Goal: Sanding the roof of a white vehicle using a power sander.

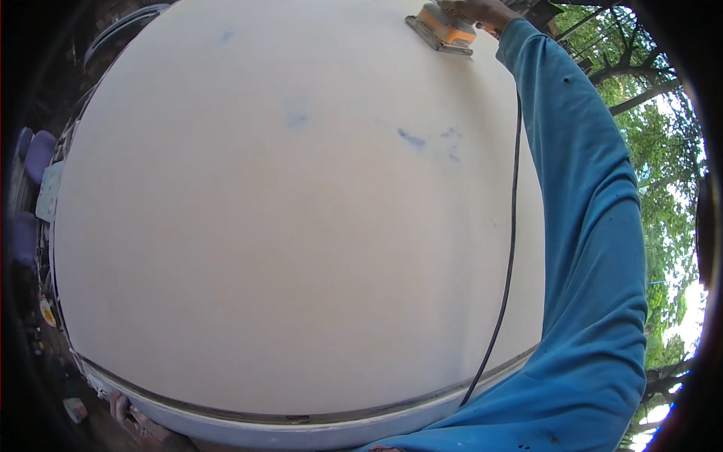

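Mostly, what fills my view from the head camera is a large pale cream panel [286, 248], its flat surface bulging like a dome because of the wide lens. I see a few faint blue smudges [413, 138] on it, above and right of the middle. Along the near edge runs a dark seam and a thicker whitish rim [301, 431]. My right arm, in a long blue sleeve [587, 248] flecked with small dark spots, comes up from the lower right and stretches across to the panel's far edge. Behind that arm I see green trees [655, 151] and bright sky. On the left, past the panel's edge, the scene is dim, with some purple shapes [34, 154] that I cannot make out. A thin black cord [512, 241] hangs along the inside of the sleeve, running from the far edge down to the near rim. At the top of the picture sits an orange and grey power sander [443, 29], its flat base against the panel. My right hand [474, 9] is closed over the top of the sander, partly cut off by the picture's rim. My left hand [134, 423] is at the lower left, fingers curled around the near rim of the panel.
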The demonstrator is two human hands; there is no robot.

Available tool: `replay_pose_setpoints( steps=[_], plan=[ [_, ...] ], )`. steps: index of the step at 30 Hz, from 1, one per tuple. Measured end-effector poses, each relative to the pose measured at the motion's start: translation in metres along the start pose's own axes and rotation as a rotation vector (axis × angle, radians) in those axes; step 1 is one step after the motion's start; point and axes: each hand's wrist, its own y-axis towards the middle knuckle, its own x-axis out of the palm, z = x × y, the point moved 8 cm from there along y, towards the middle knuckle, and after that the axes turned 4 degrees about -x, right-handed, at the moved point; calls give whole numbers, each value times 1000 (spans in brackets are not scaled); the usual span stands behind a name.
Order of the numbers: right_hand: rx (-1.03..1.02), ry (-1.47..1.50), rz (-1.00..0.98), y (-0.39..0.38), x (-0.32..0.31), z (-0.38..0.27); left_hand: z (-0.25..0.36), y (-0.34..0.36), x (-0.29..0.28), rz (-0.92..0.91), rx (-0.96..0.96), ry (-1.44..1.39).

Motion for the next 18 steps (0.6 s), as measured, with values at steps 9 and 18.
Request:
replay_pose_setpoints(
  steps=[9,18],
  plan=[
    [-609,-64,7,-41,7,-45,-11,-2,0,4,-40,-23],
    [-986,-158,15,-105,6,-67,-17,-4,-2,18,-37,-23]
  ],
)
